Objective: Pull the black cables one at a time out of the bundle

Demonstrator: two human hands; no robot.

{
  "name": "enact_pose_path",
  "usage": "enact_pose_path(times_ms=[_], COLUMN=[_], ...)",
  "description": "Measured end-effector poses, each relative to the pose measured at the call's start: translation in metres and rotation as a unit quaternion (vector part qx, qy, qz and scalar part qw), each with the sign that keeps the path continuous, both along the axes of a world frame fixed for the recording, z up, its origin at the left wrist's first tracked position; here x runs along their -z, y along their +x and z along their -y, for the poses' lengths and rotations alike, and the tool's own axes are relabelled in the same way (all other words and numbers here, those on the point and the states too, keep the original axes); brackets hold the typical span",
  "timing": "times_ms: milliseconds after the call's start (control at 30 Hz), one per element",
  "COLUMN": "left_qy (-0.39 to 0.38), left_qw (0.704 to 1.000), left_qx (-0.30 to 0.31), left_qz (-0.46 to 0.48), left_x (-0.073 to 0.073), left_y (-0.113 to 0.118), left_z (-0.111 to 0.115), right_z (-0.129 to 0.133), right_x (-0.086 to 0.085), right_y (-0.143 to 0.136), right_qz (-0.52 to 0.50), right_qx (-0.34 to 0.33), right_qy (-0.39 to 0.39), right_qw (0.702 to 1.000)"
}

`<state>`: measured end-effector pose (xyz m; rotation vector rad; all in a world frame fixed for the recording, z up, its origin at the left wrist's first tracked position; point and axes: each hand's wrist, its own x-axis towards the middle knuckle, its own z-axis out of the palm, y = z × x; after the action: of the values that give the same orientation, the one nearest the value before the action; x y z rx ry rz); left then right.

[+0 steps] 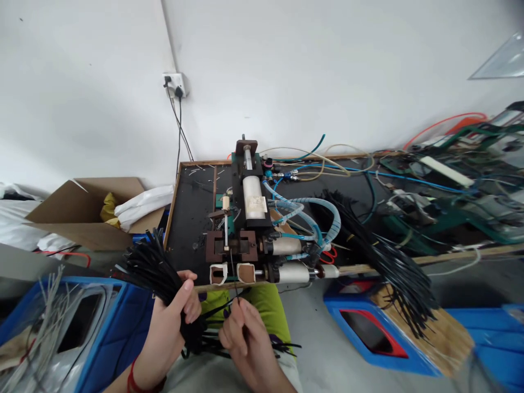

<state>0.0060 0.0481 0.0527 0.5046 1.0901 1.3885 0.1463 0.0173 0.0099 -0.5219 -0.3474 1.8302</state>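
Note:
My left hand is wrapped round a thick bundle of black cables, whose ends fan out to the upper left. To its right, my right hand pinches a single thin black cable just in front of the machine. That cable runs up between two white-edged brown pads towards the brown jaws of the machine. More black strands hang below both hands, over my lap.
A second black cable bundle lies across the table edge at the right. Blue air hoses loop beside the machine. An open cardboard box and a blue bin stand at the left.

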Motion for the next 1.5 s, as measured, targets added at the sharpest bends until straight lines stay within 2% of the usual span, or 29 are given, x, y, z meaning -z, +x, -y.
enact_pose_path(times_ms=[100, 333, 600, 733, 833, 933, 1000, 1067, 1133, 1200, 1267, 1400, 1500], left_qy=[-0.001, -0.004, -0.013, -0.012, -0.011, -0.008, -0.015, -0.029, -0.046, -0.060, -0.060, -0.059, -0.062], left_qw=[1.000, 1.000, 0.999, 0.999, 0.999, 0.999, 0.998, 0.999, 0.999, 0.998, 0.996, 0.980, 0.980], left_qx=[0.010, 0.018, 0.033, 0.037, 0.035, 0.033, 0.026, 0.011, -0.003, 0.010, 0.051, 0.136, 0.134], left_qz=[0.002, 0.000, 0.015, 0.007, -0.010, -0.037, -0.048, -0.044, -0.025, 0.005, 0.047, 0.130, 0.136], left_x=[0.002, 0.003, 0.005, 0.005, 0.004, 0.005, 0.006, 0.006, 0.005, 0.002, -0.001, -0.005, -0.001], left_y=[-0.001, 0.000, 0.001, 0.002, 0.004, 0.006, 0.007, 0.007, 0.007, 0.004, 0.000, -0.007, -0.009], left_z=[0.001, 0.002, 0.002, 0.002, 0.001, 0.001, 0.000, -0.002, -0.002, -0.002, -0.001, 0.001, 0.003], right_z=[-0.004, -0.001, 0.001, -0.002, 0.000, 0.007, 0.014, 0.019, 0.021, 0.019, 0.014, 0.007, 0.007], right_x=[0.000, 0.000, 0.007, 0.006, 0.008, 0.013, 0.016, 0.017, 0.016, 0.014, 0.013, 0.013, 0.012], right_y=[-0.001, -0.001, 0.003, 0.005, 0.005, 0.005, 0.007, 0.010, 0.013, 0.016, 0.017, 0.015, 0.012], right_qz=[-0.077, -0.147, -0.180, -0.166, -0.096, 0.095, 0.253, 0.380, 0.460, 0.500, 0.514, 0.502, 0.494], right_qx=[-0.018, -0.060, -0.047, -0.046, -0.029, -0.014, -0.045, -0.068, -0.047, -0.021, -0.011, -0.029, -0.039], right_qy=[-0.036, -0.079, -0.116, -0.126, -0.120, -0.043, 0.030, 0.106, 0.184, 0.247, 0.277, 0.306, 0.334], right_qw=[0.996, 0.984, 0.976, 0.977, 0.988, 0.994, 0.966, 0.916, 0.867, 0.829, 0.812, 0.809, 0.802])
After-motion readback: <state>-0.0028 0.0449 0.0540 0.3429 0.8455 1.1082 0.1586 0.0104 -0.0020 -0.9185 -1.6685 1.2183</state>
